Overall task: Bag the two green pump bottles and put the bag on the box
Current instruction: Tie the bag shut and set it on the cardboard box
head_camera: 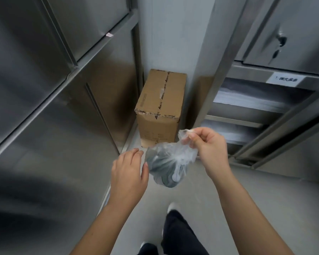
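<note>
Our right grip [210, 146] pinches the twisted neck of the clear bag [181, 153], bottles [159, 167] hanging inside, our left grip [129, 172] loose and empty just left of it, and the box [160, 96] stands beyond and below, its top running near to far.

My left hand [127, 173] and right hand [210, 150] are bare, as are both forearms. At six o'clock I wear dark trousers [180, 234], with a white shoe [172, 207] at the hem.
</note>
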The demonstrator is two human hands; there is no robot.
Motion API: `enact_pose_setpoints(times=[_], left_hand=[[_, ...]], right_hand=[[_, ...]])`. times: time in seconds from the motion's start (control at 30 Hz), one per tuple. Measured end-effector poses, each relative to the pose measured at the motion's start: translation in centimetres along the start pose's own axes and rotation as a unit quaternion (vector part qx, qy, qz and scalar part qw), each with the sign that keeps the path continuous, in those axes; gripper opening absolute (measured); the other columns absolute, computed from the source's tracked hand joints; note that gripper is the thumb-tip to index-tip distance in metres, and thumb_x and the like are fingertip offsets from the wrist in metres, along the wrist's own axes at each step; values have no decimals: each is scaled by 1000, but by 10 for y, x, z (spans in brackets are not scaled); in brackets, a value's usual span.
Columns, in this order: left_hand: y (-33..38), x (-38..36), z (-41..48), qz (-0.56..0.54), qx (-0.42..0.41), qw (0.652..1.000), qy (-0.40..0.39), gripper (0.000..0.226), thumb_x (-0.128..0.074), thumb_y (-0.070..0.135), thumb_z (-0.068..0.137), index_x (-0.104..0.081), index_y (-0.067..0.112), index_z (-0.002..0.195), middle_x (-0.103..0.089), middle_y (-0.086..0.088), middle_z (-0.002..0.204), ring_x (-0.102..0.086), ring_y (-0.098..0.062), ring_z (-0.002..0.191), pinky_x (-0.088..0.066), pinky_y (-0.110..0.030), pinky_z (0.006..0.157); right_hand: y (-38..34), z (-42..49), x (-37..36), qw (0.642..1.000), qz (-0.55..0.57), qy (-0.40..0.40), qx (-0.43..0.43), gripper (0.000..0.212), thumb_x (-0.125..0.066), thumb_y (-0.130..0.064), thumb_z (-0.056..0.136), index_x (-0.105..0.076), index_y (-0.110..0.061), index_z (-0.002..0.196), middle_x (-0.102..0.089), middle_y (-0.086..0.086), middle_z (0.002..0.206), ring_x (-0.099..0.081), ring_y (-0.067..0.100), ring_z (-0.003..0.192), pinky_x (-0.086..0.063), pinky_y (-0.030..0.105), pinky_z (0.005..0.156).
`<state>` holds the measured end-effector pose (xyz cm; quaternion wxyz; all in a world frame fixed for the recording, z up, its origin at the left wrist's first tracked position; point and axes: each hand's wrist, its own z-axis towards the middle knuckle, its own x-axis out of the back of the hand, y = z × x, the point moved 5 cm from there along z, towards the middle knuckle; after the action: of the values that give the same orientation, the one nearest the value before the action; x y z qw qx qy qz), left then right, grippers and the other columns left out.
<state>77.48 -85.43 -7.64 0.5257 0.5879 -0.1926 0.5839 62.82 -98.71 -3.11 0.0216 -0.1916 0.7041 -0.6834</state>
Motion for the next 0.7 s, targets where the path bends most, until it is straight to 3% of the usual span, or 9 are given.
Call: enact_pose_setpoints(times=[0.3,0.57,0.7], left_hand=[[-6,-19,135,48,13,999,20,38,-39,30,82,-63,8,101,-66,-8,104,-61,-27,99,-47,-41,82],[-1,-42,236,79,47,995,36,27,-66,19,77,-64,9,102,-68,-8,103,-62,-27,99,-47,-43,84],[-2,-53,284,63,33,997,35,26,-64,19,77,-64,9,101,-67,-8,104,-61,-26,100,-46,-42,86]], right_hand=[[-34,146,-34,998,-21,-52,39,27,-56,-8,87,-64,-21,64,-69,4,79,-55,10,72,-48,26,75],[-59,258,-43,994,1,-68,80,27,-57,-7,86,-65,-23,65,-69,1,73,-55,5,64,-47,16,67],[-59,304,-49,996,6,-57,72,27,-57,-6,86,-66,-20,65,-69,5,75,-55,9,67,-47,22,70]])
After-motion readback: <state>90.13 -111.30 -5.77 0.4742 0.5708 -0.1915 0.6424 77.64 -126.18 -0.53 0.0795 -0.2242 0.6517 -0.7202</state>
